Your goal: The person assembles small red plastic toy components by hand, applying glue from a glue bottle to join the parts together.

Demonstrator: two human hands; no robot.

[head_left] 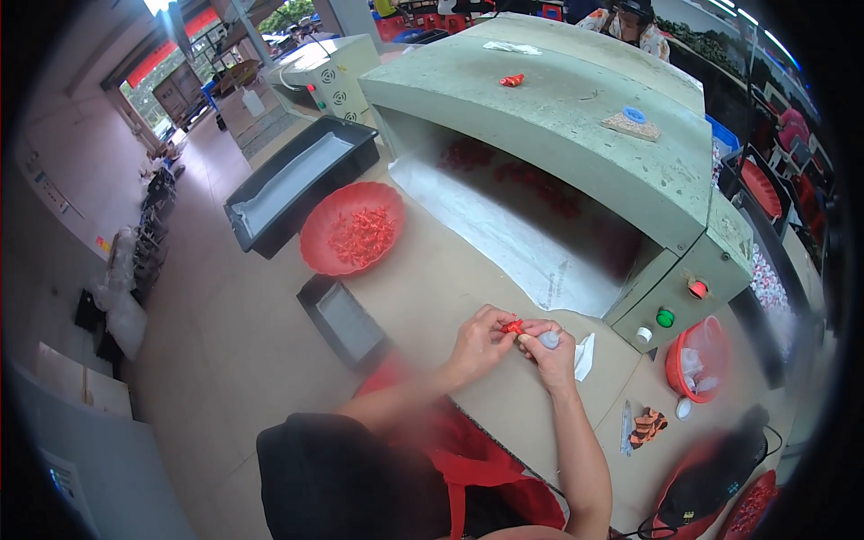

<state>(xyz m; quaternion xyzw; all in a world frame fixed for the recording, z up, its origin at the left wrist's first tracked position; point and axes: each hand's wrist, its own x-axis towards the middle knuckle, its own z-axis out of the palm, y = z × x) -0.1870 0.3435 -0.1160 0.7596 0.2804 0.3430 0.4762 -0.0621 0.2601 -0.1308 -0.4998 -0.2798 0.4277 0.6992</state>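
Note:
Over the table's front part, my left hand [480, 346] pinches a small red molded piece [514, 326] between thumb and fingertips. Close against it, my right hand [556, 362] is closed around a small whitish squeeze bottle [548, 339], its fingertips also at the red piece. What the bottle's tip touches is too small to make out. A crumpled white tissue [584, 357] lies just right of my right hand. To the far left, a red scalloped bowl [310, 236] holds many similar red pieces.
A pale green machine [558, 117] with a wide opening stands ahead, white sheet [504, 261] inside. Black trays [236, 216] sit at left. On the right are a red basket [677, 364], a white cap [684, 409], an orange-black figure [647, 427] and a dark device [720, 477].

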